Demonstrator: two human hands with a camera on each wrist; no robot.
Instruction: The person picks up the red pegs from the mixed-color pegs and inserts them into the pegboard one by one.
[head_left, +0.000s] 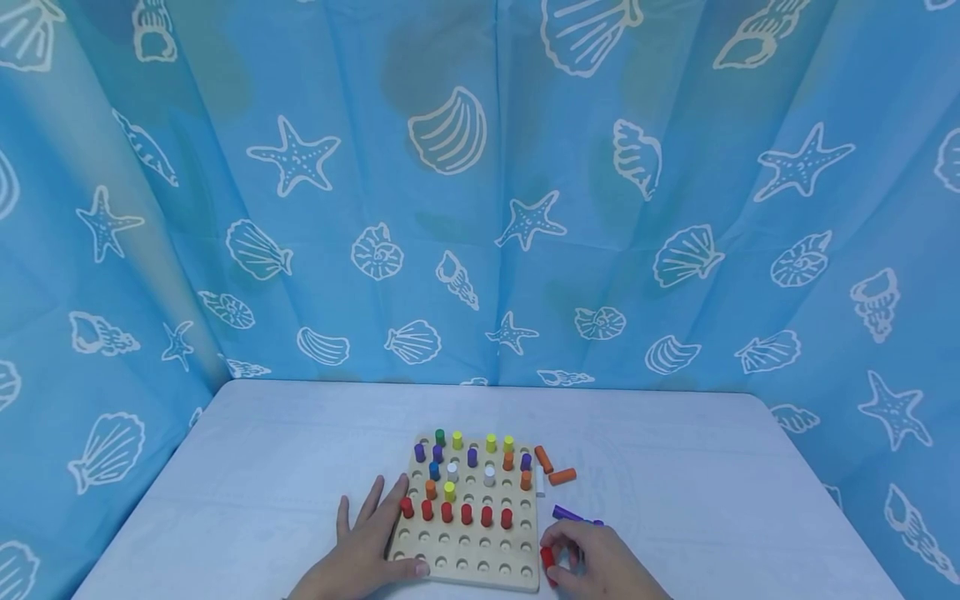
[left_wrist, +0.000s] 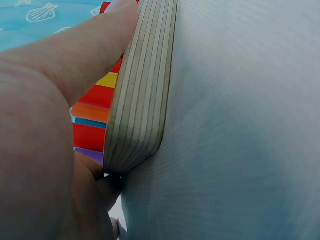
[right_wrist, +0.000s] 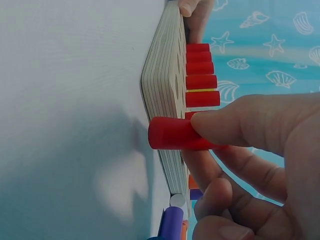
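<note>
On the white table lies a square wooden pegboard (head_left: 472, 553) with rows of round holes. My left hand (head_left: 360, 554) rests at its left side, fingers spread, with the thumb on the front edge. Beyond the front right corner, my right hand (head_left: 603, 560) pinches a red peg (right_wrist: 170, 133) between thumb and fingers. In the right wrist view that peg is held sideways beside the board's edge. A row of several red pegs (head_left: 467, 514) stands across the board's middle. Behind it stand scattered pegs in yellow, purple, white, blue, green and orange.
Right of the board lie two loose orange pegs (head_left: 562, 477), a white peg (head_left: 540, 482) against the board's edge, and a purple peg (head_left: 567, 513) just past my right hand. A blue curtain (head_left: 480, 208) with shell and starfish prints hangs behind the table (head_left: 675, 467).
</note>
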